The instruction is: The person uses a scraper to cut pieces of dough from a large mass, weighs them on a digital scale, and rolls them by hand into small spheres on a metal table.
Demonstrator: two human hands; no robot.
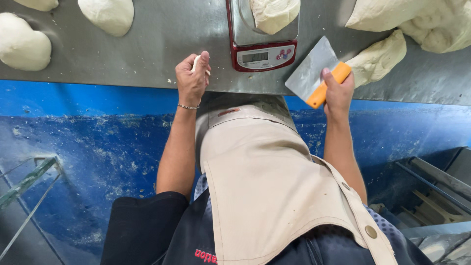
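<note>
Left hand (192,78) pinches small soft dough piece (197,63); right hand (338,91) grips orange-handled steel scraper (314,73), frame centre. Smooth dough balls (24,41) on floured steel bench (157,44); blue floor (98,147).

Steel table (162,34) – brushed, matt, flour-flecked. Scraper (314,73): dull metal blade, glossy orange plastic handle. Apron (265,181) – beige matt cloth.

Pale dough on grey steel above a blue, flour-flecked front

We see an orange-handled scraper (318,76) with a silver blade, a red-rimmed scale (262,55) with a grey display, off-white dough balls (107,14), the dull grey surface (162,44), a beige apron (265,181) over dark clothes, and blue panelling (88,132) speckled white.
</note>
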